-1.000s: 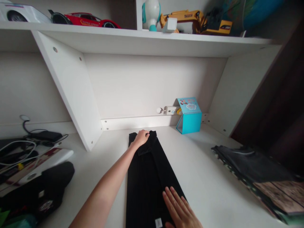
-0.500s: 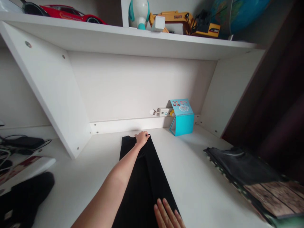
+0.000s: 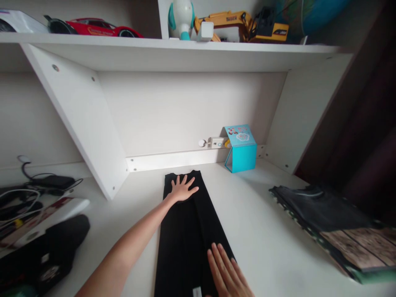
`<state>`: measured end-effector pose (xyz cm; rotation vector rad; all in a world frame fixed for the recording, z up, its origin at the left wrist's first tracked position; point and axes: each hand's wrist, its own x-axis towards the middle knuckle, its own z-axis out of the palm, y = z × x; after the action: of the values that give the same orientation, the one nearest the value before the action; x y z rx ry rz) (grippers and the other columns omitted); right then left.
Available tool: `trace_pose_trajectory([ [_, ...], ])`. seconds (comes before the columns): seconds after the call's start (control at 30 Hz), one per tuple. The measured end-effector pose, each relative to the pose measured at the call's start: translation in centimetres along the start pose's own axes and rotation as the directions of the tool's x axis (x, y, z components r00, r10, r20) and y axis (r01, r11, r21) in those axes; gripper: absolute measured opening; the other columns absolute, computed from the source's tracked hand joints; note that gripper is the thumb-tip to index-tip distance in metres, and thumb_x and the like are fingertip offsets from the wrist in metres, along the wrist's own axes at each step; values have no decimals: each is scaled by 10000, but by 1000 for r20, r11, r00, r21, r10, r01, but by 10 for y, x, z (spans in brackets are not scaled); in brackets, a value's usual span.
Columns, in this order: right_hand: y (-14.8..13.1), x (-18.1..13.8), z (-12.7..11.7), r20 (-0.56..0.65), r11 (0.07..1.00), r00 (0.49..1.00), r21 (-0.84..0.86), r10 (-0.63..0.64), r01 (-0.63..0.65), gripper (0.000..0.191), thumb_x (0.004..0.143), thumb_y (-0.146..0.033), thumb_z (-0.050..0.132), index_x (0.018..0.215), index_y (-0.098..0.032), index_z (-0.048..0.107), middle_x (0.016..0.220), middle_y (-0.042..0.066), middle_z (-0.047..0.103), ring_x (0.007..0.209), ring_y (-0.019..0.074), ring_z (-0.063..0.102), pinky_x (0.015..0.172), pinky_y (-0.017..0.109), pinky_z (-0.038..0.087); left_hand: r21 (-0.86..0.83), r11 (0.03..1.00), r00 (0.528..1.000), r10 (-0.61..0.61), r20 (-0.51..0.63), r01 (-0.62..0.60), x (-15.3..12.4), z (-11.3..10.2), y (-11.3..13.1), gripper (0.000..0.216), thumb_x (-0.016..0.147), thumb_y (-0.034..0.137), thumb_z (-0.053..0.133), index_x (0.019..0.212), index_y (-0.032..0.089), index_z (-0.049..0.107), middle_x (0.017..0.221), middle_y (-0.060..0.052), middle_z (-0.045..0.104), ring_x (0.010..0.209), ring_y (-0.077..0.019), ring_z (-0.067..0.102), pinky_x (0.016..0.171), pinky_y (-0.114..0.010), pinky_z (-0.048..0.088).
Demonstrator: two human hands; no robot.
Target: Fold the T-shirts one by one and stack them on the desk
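Garment: a long black folded cloth (image 3: 188, 231) lies flat on the white desk (image 3: 266, 231), running from the near edge away toward the back panel, in the middle of the scene.
Left hand: the left hand (image 3: 182, 189) lies palm down on the far end of the cloth, fingers spread apart and flat, gripping nothing.
Right hand: the right hand (image 3: 227, 274) presses flat on the near right part of the cloth, fingers straight and slightly apart, clamped on nothing.
Label: a small white tag (image 3: 196, 292) shows on the cloth at the near edge, just left of the right hand.
Far right: a teal desk calendar (image 3: 241, 149) stands against the back panel, apart from the cloth.
Right: a dark folded pile (image 3: 324, 214) lies well apart from the cloth.
Left: cables (image 3: 27, 189) and a black item (image 3: 52, 251) sit beyond the slanted white panel (image 3: 83, 119).
Shelf above: a red toy car (image 3: 99, 27) and a yellow toy excavator (image 3: 244, 25).
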<state>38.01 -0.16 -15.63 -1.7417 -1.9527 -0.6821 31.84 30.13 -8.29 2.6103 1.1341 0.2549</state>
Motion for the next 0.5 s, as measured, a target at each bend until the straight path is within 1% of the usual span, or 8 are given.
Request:
trace_pose_trajectory([
  [0.07,2,3,-8,31,996,996,25,-81,80,717,861,-466,383,1405,-116,74,1284,108,434,1094,249,511,755,296,532,5,1000,1000,-25,17,25,-6,7,-3,711,751,709,355,1359,347,291,1469,-57,158,1316,-403,12,968,-641,-5],
  [0.13,1,8,-19,48,995,994,46,-95,92,760,841,-514,415,1397,-102,102,1281,142,424,1091,270,509,755,325,534,10,1000,999,-28,43,28,-7,7,-1,719,757,714,326,1372,349,255,1474,-54,123,1319,-389,-21,967,-638,-33],
  [0.23,3,15,-42,83,992,993,104,-83,74,766,829,-539,436,1386,-102,147,1271,167,421,1100,290,490,774,366,527,-8,998,995,-56,87,57,-11,-6,12,708,783,688,312,1384,321,235,1473,-78,96,1322,-370,-29,970,-636,-22],
  [0.3,11,16,-59,132,983,985,164,-109,87,753,825,-530,459,1386,-120,167,1287,152,405,1131,271,458,817,340,506,-41,998,995,-39,95,43,-27,-22,26,698,808,654,312,1394,287,218,1470,-98,84,1326,-352,-18,982,-624,9],
  [0.33,17,14,-67,151,977,981,193,-119,88,750,822,-517,477,1388,-134,169,1300,140,393,1149,255,440,843,317,490,-57,998,995,-6,104,12,-41,-31,35,693,818,638,313,1398,273,210,1469,-98,80,1330,-338,-13,996,-605,28],
  [0.4,28,6,-82,155,967,979,238,-130,90,755,811,-487,519,1394,-162,165,1314,119,384,1166,230,423,879,271,461,-87,991,982,110,153,-98,-84,-46,49,679,831,611,321,1402,264,200,1467,-72,91,1338,-293,8,1039,-528,74],
  [0.47,36,-7,-92,142,949,974,286,-177,131,715,830,-433,520,1398,-189,161,1303,95,412,1142,202,456,880,225,452,-123,966,937,249,243,-225,-144,-56,57,661,836,586,349,1402,284,190,1458,-37,142,1338,-243,94,1066,-410,158],
  [0.5,38,-15,-93,130,941,973,304,-192,145,666,855,-399,494,1399,-212,158,1286,73,441,1117,183,486,866,204,458,-137,940,897,340,284,-313,-177,-58,58,677,828,569,393,1404,297,164,1451,-29,162,1328,-232,158,1057,-366,215],
])
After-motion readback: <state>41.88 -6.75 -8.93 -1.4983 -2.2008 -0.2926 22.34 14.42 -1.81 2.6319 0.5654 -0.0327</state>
